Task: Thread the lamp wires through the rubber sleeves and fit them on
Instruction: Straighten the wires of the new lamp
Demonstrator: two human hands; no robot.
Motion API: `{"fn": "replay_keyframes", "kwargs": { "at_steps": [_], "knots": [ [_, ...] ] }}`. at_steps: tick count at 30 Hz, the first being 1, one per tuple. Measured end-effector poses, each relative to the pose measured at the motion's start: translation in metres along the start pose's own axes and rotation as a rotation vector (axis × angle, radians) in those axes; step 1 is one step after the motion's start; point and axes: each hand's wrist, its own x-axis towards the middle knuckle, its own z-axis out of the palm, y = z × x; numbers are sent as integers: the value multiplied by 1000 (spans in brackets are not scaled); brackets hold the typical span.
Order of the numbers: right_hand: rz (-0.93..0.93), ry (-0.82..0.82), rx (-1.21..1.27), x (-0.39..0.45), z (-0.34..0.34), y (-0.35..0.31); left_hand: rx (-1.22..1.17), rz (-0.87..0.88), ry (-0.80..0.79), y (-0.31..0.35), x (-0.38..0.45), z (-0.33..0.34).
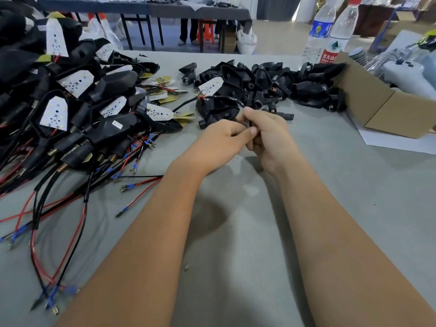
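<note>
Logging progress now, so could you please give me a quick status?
Both hands gripping black cable. Its lamp board lies on loose sleeves. Nothing in the way.

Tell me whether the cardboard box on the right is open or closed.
Open. The cardboard box has its flaps folded outward, and pale plastic parts show inside.

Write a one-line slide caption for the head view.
Both hands, left hand and right hand, pinch a thin black lamp wire beside black rubber sleeves.

red label with white characters 农夫山 on the nearer water bottle, blue-label print unreadable on the other bottle
</note>
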Motion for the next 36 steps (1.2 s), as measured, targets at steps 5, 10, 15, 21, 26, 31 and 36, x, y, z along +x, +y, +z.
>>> {"fn": "replay_keyframes", "kwargs": {
  "at_steps": [5, 10, 15, 21, 26, 31, 36],
  "knots": [
    [-37, 241, 278, 4, -3, -1, 12, 19, 101, -4, 0, 2],
    [-68, 221, 501, 1, 0, -5, 107, -10, 166, -12, 0, 0],
    [10, -108, 540, -5, -5, -20, 99, 73, 291, -18, 3, -3],
    [76, -256, 669, -11, -22, -20, -21, -378, 487, -38, 20, -22],
    [87, -140, 275, -3, -18, -9, -232, -216, 604, -29, 20, -26],
    [7, -260, -414, -6, 2, -1, -283, -129, 637, -30, 23, -28],
    [-118, -187, -14, -4, 5, -8, -258, -238, 713, -31, 17, -31]
  ]
}}
